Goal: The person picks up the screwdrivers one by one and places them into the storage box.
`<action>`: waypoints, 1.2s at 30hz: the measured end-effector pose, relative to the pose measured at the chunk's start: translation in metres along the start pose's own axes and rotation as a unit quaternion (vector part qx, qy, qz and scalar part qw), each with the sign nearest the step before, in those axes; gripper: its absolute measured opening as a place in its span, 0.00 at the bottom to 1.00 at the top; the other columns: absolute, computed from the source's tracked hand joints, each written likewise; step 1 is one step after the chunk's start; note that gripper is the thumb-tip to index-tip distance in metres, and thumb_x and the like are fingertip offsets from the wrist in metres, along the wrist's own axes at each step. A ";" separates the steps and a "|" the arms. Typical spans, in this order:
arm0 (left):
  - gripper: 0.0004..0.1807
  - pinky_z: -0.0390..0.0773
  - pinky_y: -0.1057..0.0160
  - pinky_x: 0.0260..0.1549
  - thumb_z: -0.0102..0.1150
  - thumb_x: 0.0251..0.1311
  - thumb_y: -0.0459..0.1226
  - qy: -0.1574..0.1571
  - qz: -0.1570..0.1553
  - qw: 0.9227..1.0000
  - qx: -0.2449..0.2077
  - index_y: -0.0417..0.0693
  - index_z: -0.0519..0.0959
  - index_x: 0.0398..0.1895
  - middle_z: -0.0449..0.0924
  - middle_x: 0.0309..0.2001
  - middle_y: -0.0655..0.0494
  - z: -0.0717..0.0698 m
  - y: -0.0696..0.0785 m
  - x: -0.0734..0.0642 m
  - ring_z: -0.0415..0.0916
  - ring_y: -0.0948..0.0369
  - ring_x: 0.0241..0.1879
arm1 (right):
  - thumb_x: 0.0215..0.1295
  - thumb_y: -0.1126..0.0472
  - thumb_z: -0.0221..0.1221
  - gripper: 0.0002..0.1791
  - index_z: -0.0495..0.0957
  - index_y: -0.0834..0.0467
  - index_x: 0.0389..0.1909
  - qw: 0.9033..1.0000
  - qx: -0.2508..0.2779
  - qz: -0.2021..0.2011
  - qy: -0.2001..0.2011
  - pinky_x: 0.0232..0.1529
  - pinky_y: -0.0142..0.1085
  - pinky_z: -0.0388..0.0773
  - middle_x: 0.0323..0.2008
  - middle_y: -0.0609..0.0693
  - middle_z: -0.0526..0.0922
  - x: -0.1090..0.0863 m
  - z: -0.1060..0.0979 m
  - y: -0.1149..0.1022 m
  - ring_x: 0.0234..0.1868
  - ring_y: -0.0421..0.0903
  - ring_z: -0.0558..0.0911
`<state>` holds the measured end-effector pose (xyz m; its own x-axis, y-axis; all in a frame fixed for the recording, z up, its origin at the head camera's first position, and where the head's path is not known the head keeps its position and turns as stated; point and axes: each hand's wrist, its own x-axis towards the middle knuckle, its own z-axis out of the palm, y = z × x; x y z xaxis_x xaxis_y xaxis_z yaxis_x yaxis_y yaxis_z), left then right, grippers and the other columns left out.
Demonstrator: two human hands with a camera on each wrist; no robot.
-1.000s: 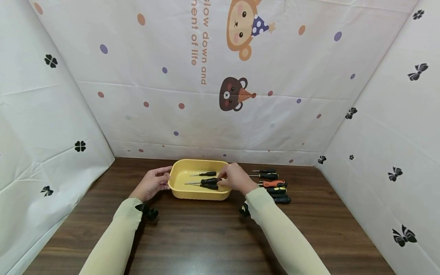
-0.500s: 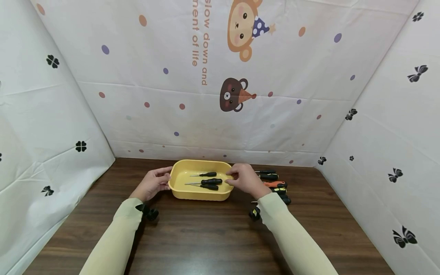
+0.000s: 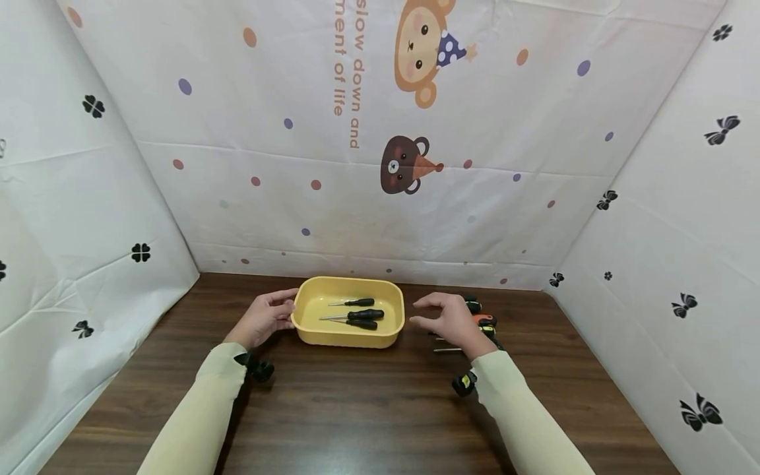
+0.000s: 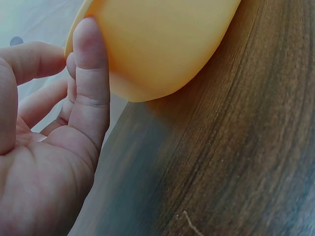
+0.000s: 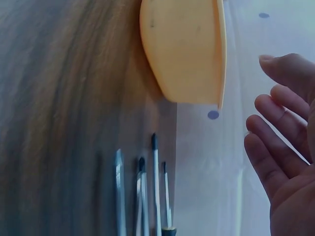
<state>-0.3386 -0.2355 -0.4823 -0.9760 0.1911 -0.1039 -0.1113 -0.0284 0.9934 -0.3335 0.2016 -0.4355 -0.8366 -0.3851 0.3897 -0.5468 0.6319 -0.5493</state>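
My left hand (image 3: 264, 318) is at the left end of the yellow plastic tray (image 3: 347, 338), thumb and fingers holding its rim; the left wrist view shows fingertips against the tray's outer wall (image 4: 162, 54). Three screwdrivers with black handles lie inside: a small one (image 3: 359, 302) at the back, a larger one (image 3: 367, 315) and another (image 3: 363, 324) in front. Just right of the tray my right hand (image 3: 454, 322) hovers with nothing in it, thumb and fingers parted. Several more screwdrivers (image 3: 485, 320) lie under and beyond it, partly hidden; their metal shafts (image 5: 156, 189) point toward the tray.
Everything stands on a dark wooden table (image 3: 344, 409). A white printed cloth backdrop (image 3: 332, 218) rises behind it, with similar cloth at left and right. A small black device (image 3: 464, 384) is strapped at my right wrist.
My right hand has left the screwdrivers in the tray and moved right over the rim, its thumb and fingers spreading apart. The left hand and tray stay in place.
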 end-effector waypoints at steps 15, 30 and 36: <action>0.32 0.87 0.66 0.35 0.53 0.74 0.30 -0.001 0.004 1.000 -0.012 0.37 0.59 0.79 0.78 0.42 0.51 -0.001 -0.001 0.001 0.81 0.63 0.30 | 0.55 0.47 0.76 0.20 0.88 0.44 0.49 0.995 0.091 0.028 0.013 0.54 0.57 0.83 0.51 0.46 0.88 -0.042 -0.023 0.033 0.52 0.48 0.86; 0.30 0.88 0.65 0.35 0.52 0.75 0.31 0.009 -0.001 1.000 -0.011 0.40 0.62 0.78 0.77 0.44 0.50 0.001 -0.002 0.001 0.81 0.63 0.30 | 0.52 0.50 0.78 0.24 0.88 0.51 0.51 0.997 0.060 0.053 0.000 0.55 0.42 0.83 0.51 0.47 0.88 -0.081 -0.040 0.068 0.53 0.49 0.84; 0.30 0.88 0.65 0.36 0.53 0.74 0.31 0.015 -0.001 1.000 -0.007 0.40 0.62 0.78 0.78 0.43 0.50 0.002 -0.001 0.001 0.81 0.62 0.30 | 0.53 0.48 0.77 0.24 0.88 0.50 0.51 0.997 0.031 0.076 -0.010 0.57 0.28 0.78 0.51 0.45 0.89 -0.089 -0.048 0.078 0.58 0.41 0.82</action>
<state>-0.3388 -0.2335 -0.4836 -0.9809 0.1621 -0.1080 -0.1162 -0.0418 0.9923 -0.3000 0.3175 -0.4781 -0.9101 -0.3019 0.2840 -0.4142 0.6418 -0.6454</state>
